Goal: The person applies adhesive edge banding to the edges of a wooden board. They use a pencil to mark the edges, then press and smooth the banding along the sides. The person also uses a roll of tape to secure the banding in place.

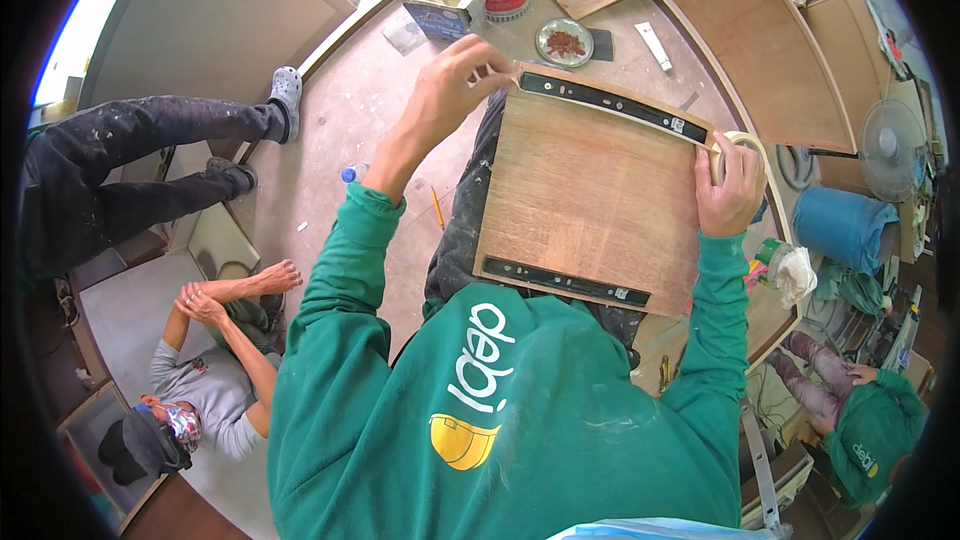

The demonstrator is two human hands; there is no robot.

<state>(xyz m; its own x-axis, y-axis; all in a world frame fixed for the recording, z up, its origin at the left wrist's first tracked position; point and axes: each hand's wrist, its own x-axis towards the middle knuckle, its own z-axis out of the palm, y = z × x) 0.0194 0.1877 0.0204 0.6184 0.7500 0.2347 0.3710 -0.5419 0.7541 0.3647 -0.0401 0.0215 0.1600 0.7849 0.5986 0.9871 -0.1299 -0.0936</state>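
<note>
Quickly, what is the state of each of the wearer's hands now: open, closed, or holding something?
Right hand: closed, holding a roll of tape.
Left hand: fingers pinched near a corner of the wooden board, apparently on the tape's free end.

Wooden panel (590,180), one. Black slotted rails on it, two: far rail (612,106), near rail (565,281). Wearer's hands, two: left hand (447,90), right hand (735,185). Pale tape roll (757,148), one, at the right hand. Far side: one round can (508,2), one boxy container (437,18), one dish (545,48), one white tube (654,46). Pencil (437,208), one, left. Standing fan (892,145), one, right. Co-workers in view, three: two left (215,390), one right (880,430).
</note>
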